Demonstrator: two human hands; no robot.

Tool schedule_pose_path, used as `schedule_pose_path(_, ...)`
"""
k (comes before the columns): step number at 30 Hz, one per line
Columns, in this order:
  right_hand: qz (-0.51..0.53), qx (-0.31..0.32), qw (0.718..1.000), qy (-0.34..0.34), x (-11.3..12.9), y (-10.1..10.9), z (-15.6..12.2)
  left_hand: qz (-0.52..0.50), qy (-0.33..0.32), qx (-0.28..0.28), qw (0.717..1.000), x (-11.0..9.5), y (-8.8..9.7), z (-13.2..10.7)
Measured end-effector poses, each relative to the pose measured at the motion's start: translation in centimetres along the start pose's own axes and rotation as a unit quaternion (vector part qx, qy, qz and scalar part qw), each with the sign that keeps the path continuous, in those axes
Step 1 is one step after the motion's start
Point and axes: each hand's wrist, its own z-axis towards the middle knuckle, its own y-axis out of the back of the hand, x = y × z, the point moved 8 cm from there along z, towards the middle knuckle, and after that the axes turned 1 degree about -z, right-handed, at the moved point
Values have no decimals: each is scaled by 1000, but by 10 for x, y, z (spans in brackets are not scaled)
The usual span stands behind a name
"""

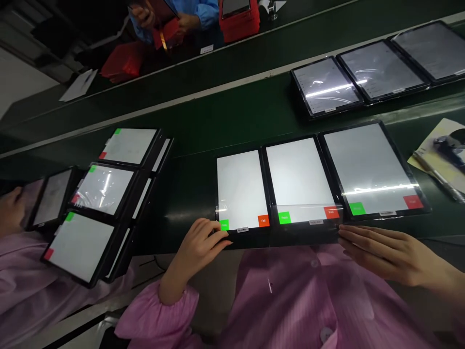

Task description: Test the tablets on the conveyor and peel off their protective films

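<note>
Three tablets lie side by side at the near edge of the green belt, each with a white screen, a green button and a red button. My left hand (201,243) rests with curled fingers on the bottom left corner of the left tablet (241,191), by its green button. My right hand (381,252) lies open with fingers stretched out, its tips at the bottom right corner of the middle tablet (300,177). The right tablet (370,167) sits just above that hand, untouched.
Three more tablets (378,72) lie in a row at the far right of the belt. Several lit tablets (103,189) sit at the left beside a person's pink sleeve (22,286). Pens on paper (441,155) lie at the right edge. Across the belt a person in blue handles red boxes (238,19).
</note>
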Motion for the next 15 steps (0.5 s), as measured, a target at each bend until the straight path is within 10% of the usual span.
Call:
schedule_pose_path(9,0,-21,1000,-2,-17,-10,-15,69,32,-11,997,5,11,7)
schedule_pose_path(15,-30,-2,999,-45,-73,-13,16,113,152,-167,968,83,46,44)
